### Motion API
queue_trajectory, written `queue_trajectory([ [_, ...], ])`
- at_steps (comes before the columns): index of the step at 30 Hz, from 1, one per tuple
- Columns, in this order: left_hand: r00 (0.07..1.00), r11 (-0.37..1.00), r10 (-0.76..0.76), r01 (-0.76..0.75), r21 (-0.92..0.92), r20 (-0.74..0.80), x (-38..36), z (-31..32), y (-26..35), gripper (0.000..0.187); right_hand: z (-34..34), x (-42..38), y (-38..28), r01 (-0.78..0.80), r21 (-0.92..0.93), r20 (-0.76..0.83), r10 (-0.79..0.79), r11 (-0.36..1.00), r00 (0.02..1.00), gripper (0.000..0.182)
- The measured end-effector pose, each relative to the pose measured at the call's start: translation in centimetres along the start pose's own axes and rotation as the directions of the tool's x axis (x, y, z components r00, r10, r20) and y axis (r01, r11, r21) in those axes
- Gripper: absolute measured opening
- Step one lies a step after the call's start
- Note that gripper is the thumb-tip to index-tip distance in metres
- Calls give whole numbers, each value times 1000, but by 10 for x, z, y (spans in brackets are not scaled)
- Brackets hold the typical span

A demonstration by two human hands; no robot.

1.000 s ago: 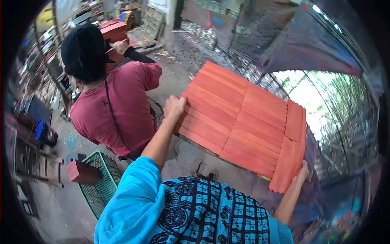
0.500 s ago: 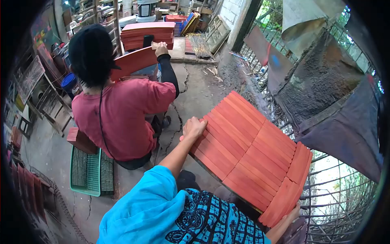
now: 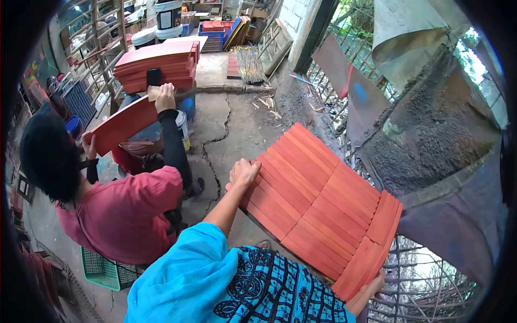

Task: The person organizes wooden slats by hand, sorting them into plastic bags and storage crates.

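A wide board covered with rows of narrow red-orange wooden slats [image 3: 318, 210] is held tilted in front of my body. My left hand [image 3: 245, 173] is closed over its upper left edge, thumb and fingers wrapped round the end slats. At the lower right corner my right hand [image 3: 372, 288] grips the board's edge, its fingers partly hidden beneath. The slats lie side by side, with a separate group set along the right end.
On the left a seated co-worker in a red shirt [image 3: 124, 210] holds a red board [image 3: 125, 125]. Beyond stand stacked red boards [image 3: 156, 67]. A green basket [image 3: 102, 269] is on the cracked floor [image 3: 215, 129]. Metal grating [image 3: 425, 274] and hanging cloths [image 3: 425, 118] line the right.
My view has turned right, so the co-worker and stacked boards appear further left. The slatted board remains in both my hands, slightly further left in view. The co-worker's other hand now shows.
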State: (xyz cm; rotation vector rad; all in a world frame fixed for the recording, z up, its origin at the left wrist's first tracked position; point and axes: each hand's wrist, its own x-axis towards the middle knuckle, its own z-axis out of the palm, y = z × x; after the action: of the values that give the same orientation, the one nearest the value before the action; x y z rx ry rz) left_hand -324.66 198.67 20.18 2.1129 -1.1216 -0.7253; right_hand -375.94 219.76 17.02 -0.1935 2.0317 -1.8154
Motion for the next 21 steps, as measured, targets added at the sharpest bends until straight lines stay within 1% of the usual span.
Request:
queue_trajectory([
  [3, 999, 1000, -14, 14, 2, -41, 44, 15, 19, 44, 63, 36, -8, -16, 0, 39, 16, 1000, 999, 32],
  [6, 991, 997, -71, 71, -6, -112, 90, 20, 35, 44, 144, 40, -41, -39, -43, 107, 43, 998, 993, 30],
  [9, 976, 991, -131, 127, -29, -174, 130, 13, 47, 44, 220, 64, -43, 115, 47, 149, -120, 992, 982, 30],
  [12, 960, 987, -161, 153, -51, -229, 179, 10, 52, 44, 301, 90, -44, 106, 8, 277, -104, 994, 955, 29],
  [13, 959, 988, -151, 142, -53, -241, 196, 7, 55, 43, 331, 94, -42, 118, 4, 277, -115, 993, 954, 29],
  [15, 946, 983, -181, 172, -57, -270, 238, 4, 58, 43, 394, 98, -41, 149, 4, 265, -145, 989, 953, 28],
  [18, 931, 980, -196, 194, -39, -307, 309, 1, 59, 44, 492, 98, -33, 96, 60, 338, -111, 994, 935, 29],
  [20, 910, 980, -198, 197, -40, -364, 370, -3, 62, 44, 571, 101, -29, 20, 46, 357, -35, 999, 934, 27],
  [21, 911, 977, -208, 207, -40, -356, 393, -9, 68, 43, 593, 101, -29, -15, 6, 356, 12, 1000, 934, 26],
])
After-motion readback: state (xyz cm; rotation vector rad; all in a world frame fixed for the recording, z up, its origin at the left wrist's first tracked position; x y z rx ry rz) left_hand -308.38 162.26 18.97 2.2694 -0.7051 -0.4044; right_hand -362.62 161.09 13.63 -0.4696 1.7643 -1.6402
